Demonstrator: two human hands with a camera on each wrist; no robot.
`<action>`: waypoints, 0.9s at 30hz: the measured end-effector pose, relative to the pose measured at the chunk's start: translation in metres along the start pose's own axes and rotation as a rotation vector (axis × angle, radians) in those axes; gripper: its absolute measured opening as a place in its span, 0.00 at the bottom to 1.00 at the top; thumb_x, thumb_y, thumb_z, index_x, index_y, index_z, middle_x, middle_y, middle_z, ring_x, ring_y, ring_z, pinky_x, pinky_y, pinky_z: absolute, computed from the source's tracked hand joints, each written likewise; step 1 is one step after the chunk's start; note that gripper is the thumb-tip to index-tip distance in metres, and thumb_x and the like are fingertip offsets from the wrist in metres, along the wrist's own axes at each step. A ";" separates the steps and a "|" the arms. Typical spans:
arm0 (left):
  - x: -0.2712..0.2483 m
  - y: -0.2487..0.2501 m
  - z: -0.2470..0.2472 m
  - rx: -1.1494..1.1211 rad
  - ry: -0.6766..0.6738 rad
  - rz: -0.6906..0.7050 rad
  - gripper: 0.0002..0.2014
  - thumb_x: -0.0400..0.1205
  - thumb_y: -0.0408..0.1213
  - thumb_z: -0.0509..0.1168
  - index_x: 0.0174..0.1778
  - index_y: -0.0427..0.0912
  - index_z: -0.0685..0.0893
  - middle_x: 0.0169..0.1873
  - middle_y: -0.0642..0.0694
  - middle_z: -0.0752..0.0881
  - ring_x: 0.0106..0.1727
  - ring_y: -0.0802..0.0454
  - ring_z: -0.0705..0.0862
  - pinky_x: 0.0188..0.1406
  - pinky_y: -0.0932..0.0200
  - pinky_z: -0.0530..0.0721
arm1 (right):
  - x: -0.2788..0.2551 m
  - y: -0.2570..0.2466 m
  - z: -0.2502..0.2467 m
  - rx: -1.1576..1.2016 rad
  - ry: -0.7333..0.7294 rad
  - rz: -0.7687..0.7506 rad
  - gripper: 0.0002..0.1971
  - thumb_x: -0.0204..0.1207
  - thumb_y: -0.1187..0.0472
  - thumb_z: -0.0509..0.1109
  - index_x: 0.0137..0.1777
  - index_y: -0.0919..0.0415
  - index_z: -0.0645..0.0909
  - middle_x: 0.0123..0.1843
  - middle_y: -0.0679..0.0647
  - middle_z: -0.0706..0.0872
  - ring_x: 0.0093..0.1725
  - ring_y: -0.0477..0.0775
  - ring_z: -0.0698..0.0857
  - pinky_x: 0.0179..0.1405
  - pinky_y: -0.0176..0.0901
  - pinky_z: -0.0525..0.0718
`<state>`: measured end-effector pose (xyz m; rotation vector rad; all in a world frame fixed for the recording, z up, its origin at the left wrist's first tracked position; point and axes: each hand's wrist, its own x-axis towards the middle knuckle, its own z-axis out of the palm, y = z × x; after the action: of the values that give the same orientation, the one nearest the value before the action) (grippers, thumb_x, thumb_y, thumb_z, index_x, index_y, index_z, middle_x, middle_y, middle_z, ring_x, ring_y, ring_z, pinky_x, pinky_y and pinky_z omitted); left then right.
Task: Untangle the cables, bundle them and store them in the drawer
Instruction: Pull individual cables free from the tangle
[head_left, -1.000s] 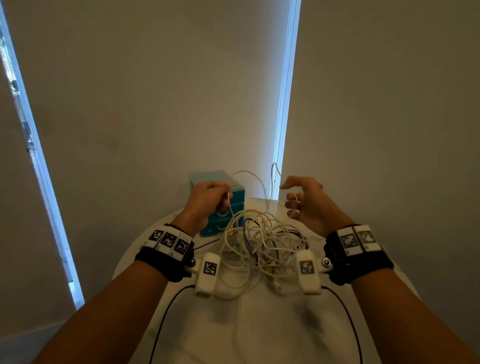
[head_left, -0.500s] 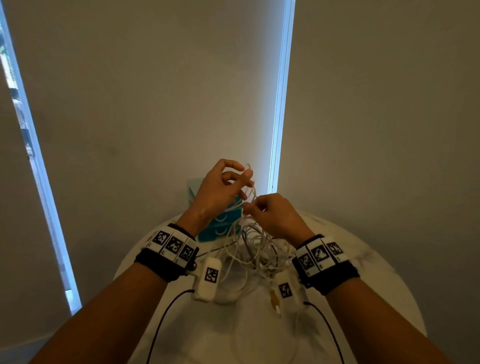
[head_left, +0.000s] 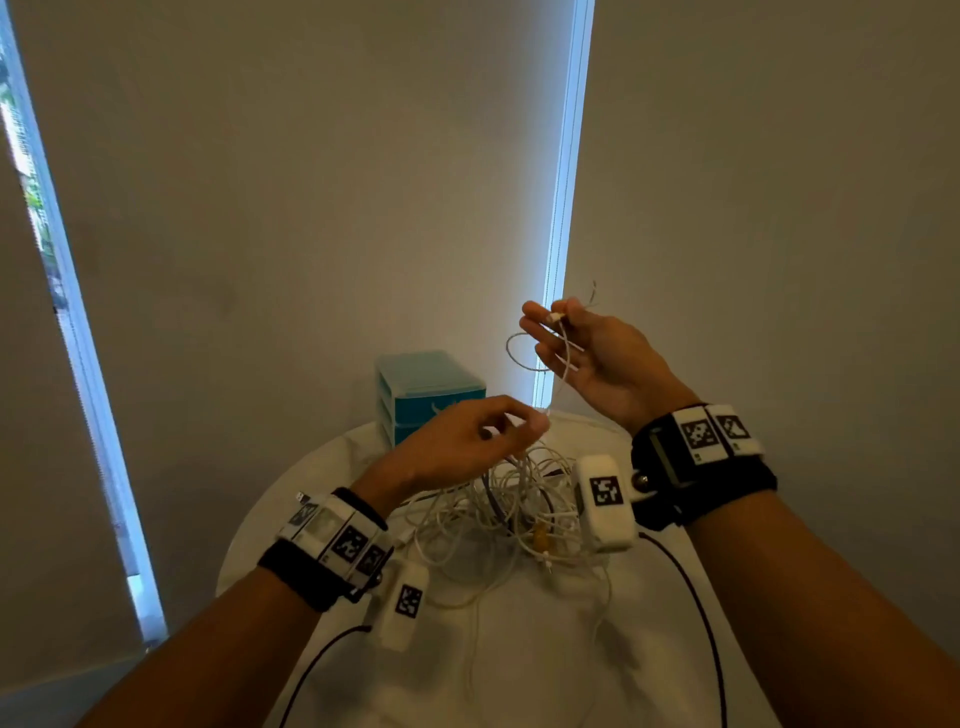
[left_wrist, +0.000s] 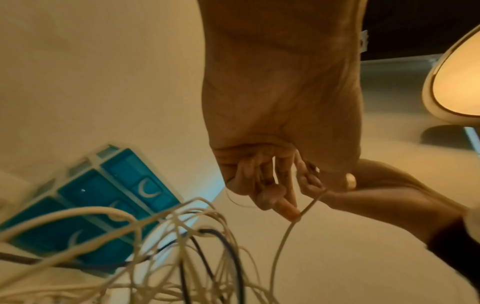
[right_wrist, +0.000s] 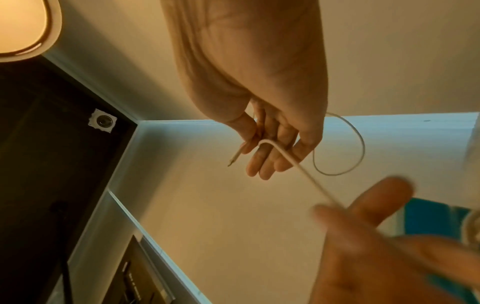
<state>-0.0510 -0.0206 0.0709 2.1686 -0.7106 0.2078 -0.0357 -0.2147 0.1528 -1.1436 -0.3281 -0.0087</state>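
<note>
A tangle of white and dark cables (head_left: 511, 512) lies on the round white table (head_left: 524, 649). My left hand (head_left: 524, 423) hovers just over the tangle and pinches one white cable (left_wrist: 285, 236) between thumb and fingertips (left_wrist: 291, 214). The same white cable (right_wrist: 298, 166) runs up to my right hand (head_left: 550, 322), raised higher and to the right. There the thumb pins it against the fingers, with a loop (right_wrist: 340, 144) hanging beside the hand and the plug end (right_wrist: 235, 158) sticking out. The teal drawer unit (head_left: 434, 397) stands behind the tangle, drawers closed.
A closed blind and wall rise right behind the table's far edge, with bright window strips (head_left: 563, 208) at the centre and left. Black wrist-camera leads (head_left: 691, 597) trail over the near part of the table. A ceiling lamp (left_wrist: 462, 82) shows in the wrist views.
The hands were together above the tangle; now my right hand has risen up and to the right with the cable end, and my left hand has dropped lower, still pinching the cable.
</note>
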 end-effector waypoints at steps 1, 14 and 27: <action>0.000 0.007 0.002 0.021 -0.030 0.022 0.25 0.84 0.72 0.61 0.66 0.62 0.89 0.50 0.60 0.94 0.53 0.64 0.91 0.62 0.56 0.89 | -0.001 -0.003 0.004 -0.003 -0.024 0.002 0.11 0.97 0.54 0.58 0.61 0.58 0.79 0.66 0.57 0.95 0.67 0.55 0.94 0.69 0.50 0.87; -0.033 -0.041 -0.175 -0.100 0.423 -0.174 0.19 0.89 0.49 0.70 0.56 0.35 0.95 0.48 0.37 0.95 0.48 0.39 0.97 0.51 0.58 0.95 | -0.005 -0.005 -0.004 -0.542 0.000 0.173 0.13 0.96 0.54 0.57 0.53 0.59 0.78 0.47 0.55 0.95 0.42 0.55 0.96 0.45 0.49 0.91; -0.064 -0.085 -0.204 0.504 0.642 -0.314 0.31 0.80 0.20 0.65 0.81 0.42 0.80 0.81 0.38 0.76 0.82 0.35 0.72 0.81 0.44 0.73 | 0.022 0.073 0.064 -1.237 -0.292 0.055 0.11 0.93 0.62 0.58 0.69 0.66 0.74 0.56 0.60 0.86 0.48 0.54 0.85 0.43 0.47 0.85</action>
<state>-0.0380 0.2029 0.1223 2.4305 0.0637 0.9439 -0.0182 -0.1236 0.1177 -2.3920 -0.5771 0.0060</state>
